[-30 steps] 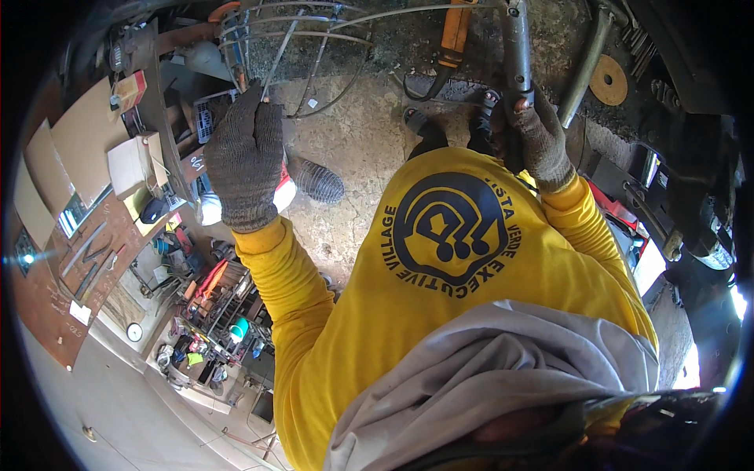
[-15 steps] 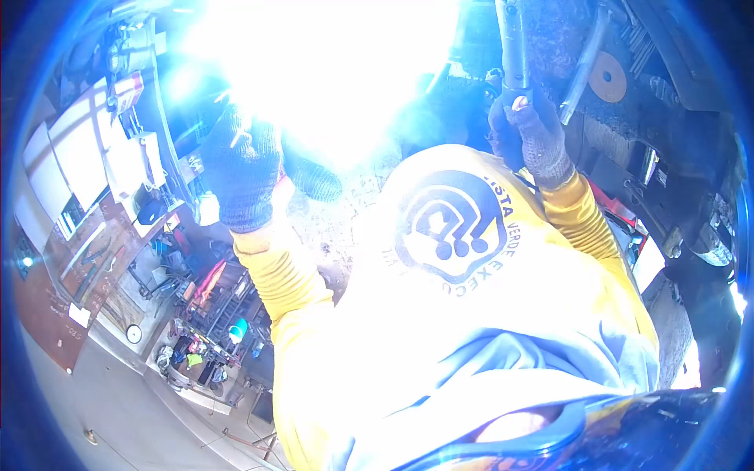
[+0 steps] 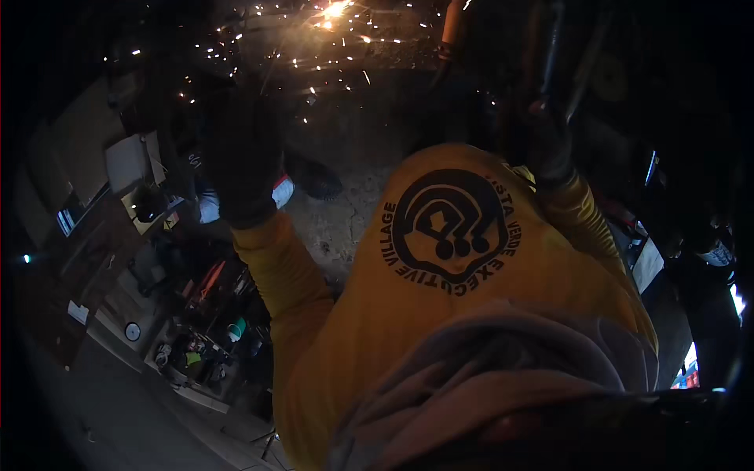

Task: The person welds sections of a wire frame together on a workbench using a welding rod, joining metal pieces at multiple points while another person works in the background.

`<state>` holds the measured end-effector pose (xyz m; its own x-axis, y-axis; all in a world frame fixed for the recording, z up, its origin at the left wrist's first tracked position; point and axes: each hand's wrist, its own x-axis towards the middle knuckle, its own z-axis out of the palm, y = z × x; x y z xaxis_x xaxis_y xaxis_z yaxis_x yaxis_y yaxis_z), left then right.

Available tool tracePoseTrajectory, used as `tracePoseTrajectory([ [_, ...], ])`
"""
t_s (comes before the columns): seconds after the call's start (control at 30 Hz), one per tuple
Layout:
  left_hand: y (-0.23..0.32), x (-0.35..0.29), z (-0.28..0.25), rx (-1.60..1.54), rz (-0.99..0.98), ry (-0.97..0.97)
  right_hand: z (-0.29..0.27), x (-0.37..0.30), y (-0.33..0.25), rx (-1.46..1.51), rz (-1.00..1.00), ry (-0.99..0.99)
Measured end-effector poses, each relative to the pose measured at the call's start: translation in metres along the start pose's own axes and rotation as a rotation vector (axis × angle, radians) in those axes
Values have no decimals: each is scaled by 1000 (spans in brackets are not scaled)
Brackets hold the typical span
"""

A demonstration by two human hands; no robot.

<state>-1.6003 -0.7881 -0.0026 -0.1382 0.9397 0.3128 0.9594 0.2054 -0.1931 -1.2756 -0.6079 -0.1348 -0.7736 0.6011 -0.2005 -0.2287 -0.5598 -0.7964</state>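
Observation:
My left hand, in a dark knit glove, reaches up on the left side. Its fingers vanish into shadow, so I cannot tell what they hold or touch. Further right, my right hand, gloved too, is closed around the lower end of a grey metal tube that runs upward. Between and beyond both hands a bright orange welding spot glows at the top edge and throws sparks to the left and down. Close by it hangs an orange-lit cylinder, whose connection to my hands is hidden in the dark.
Below the sparks lies a rough grey floor. A dark shoe-like shape stands beside my left wrist. At left are a brown board and a cluttered rack with a teal container. Dark equipment fills the right.
The blinding white-blue glare has gone, leaving a small orange glow with flying sparks. The whole scene has turned dark. Both my arms stay in nearly the same place.

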Motion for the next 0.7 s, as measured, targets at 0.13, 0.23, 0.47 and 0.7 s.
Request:
tracePoseTrajectory([
  [0.13,0,-8,8,-242,-166,-3,-8,-3,12,70,-12,153],
  [0.23,7,2,-3,-261,-218,-50,-9,-1,10,129,27,144],
  [0.47,2,2,0,-344,-313,-97,12,-2,-4,67,70,90],
  [0.7,-4,-2,5,-365,-289,-52,13,0,-4,41,150,113],
])
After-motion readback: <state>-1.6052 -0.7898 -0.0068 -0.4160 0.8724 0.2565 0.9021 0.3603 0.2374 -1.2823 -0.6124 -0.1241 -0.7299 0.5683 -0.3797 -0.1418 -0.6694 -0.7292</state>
